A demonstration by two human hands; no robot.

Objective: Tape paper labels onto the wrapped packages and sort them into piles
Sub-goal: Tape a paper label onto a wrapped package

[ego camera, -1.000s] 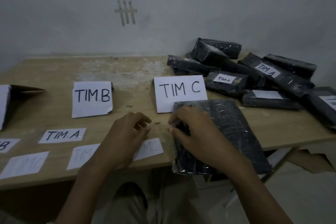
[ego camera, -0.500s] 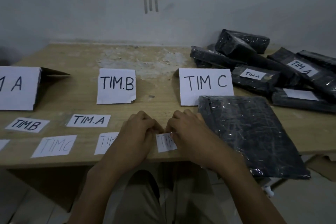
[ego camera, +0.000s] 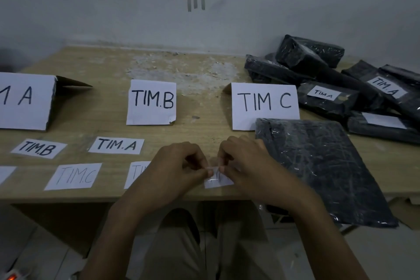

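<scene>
My left hand [ego camera: 179, 166] and my right hand [ego camera: 247, 163] meet at the table's front edge, and both pinch the top edge of a small paper label [ego camera: 217, 180] that lies there, its writing mostly hidden. Just right of my hands lies a large flat black wrapped package [ego camera: 318, 166], hanging over the table edge with no label on it. More small labels lie in rows to the left: TIM.A [ego camera: 116, 145], TIM.B [ego camera: 38, 148], TIM.C [ego camera: 73, 176] and one partly covered by my left wrist [ego camera: 136, 173].
Three standing signs mark places on the wooden table [ego camera: 102, 111]: A [ego camera: 22, 100], TIM.B [ego camera: 151, 102] and TIM C [ego camera: 264, 104]. A pile of black packages [ego camera: 329, 79], some with TIM A labels, fills the back right corner against the wall.
My right hand left the large package and came to the small label at the front edge. Both hands now pinch it, and its top edge is lifted a little. The view shifted left.
</scene>
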